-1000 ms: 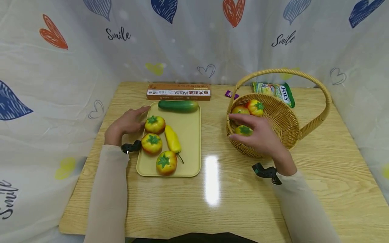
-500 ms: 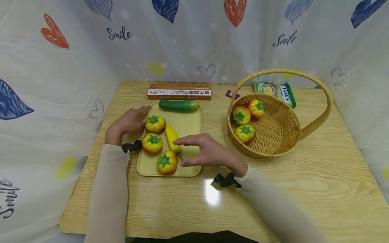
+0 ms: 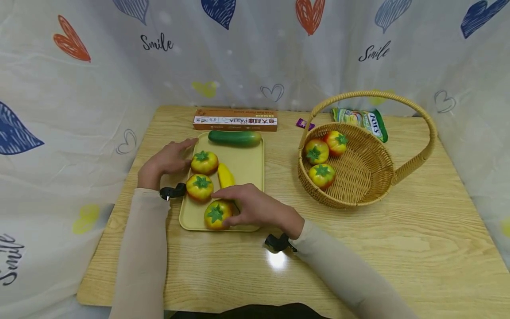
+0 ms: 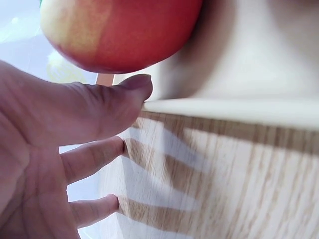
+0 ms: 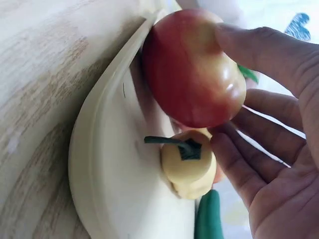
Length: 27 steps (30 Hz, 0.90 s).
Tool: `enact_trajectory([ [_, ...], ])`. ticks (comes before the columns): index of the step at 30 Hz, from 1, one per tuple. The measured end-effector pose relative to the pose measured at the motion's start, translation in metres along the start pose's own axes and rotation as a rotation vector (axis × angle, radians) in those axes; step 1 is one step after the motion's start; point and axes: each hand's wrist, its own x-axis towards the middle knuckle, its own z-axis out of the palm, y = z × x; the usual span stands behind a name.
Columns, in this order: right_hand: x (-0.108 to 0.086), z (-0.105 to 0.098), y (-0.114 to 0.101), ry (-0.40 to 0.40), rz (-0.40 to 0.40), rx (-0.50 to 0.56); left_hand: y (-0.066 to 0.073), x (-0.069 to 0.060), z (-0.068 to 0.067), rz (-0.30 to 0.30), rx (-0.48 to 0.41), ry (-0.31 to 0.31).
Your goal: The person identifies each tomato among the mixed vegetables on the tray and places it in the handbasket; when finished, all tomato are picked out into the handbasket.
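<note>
My right hand point(image 3: 253, 204) grips the nearest red-yellow tomato point(image 3: 214, 215) on the yellow tray point(image 3: 250, 170). In the right wrist view the thumb lies on one side of this tomato point(image 5: 187, 69) and the fingers curl round the other. My left hand point(image 3: 169, 160) stays at the tray's left edge; in the left wrist view its thumb point(image 4: 137, 83) is at the rim, under a tomato point(image 4: 124, 32), with the other fingers extended. Two more tomatoes lie on the tray's left side. Beside them is a yellow pepper point(image 3: 225, 175), partly hidden by my right hand. A cucumber point(image 3: 234, 138) lies across the tray's far end.
To the right stands a wicker basket point(image 3: 360, 170) with a tall handle and three tomatoes point(image 3: 322, 176) inside. Behind it lies a green packet point(image 3: 374, 124), with a small purple packet point(image 3: 304, 123) at its left. A pasta box point(image 3: 235, 120) sits behind the tray.
My right hand has moved left from over the basket to the tray and taken hold of the nearest tomato. The three tomatoes in the basket are now uncovered. My left hand has stayed put.
</note>
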Motion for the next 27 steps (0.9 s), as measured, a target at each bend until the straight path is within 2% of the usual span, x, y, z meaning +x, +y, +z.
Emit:
enact_trajectory([
  [4,-0.004,-0.004,-0.006,-0.014,-0.022,-0.107,0.002,0.000,-0.001,-0.003,-0.006,-0.006],
  [6,-0.006,-0.005,-0.006,-0.006,-0.035,-0.127,0.001,0.000,-0.002,0.001,-0.006,-0.007],
  [18,-0.007,0.002,-0.010,0.041,-0.045,-0.109,-0.002,0.002,-0.001,0.021,0.007,-0.007],
  [22,-0.011,0.000,-0.010,0.037,-0.029,-0.055,-0.001,0.001,-0.001,0.022,0.003,-0.006],
  [27,-0.032,-0.013,-0.006,0.049,0.023,0.141,0.001,0.000,-0.002,0.022,0.001,-0.007],
])
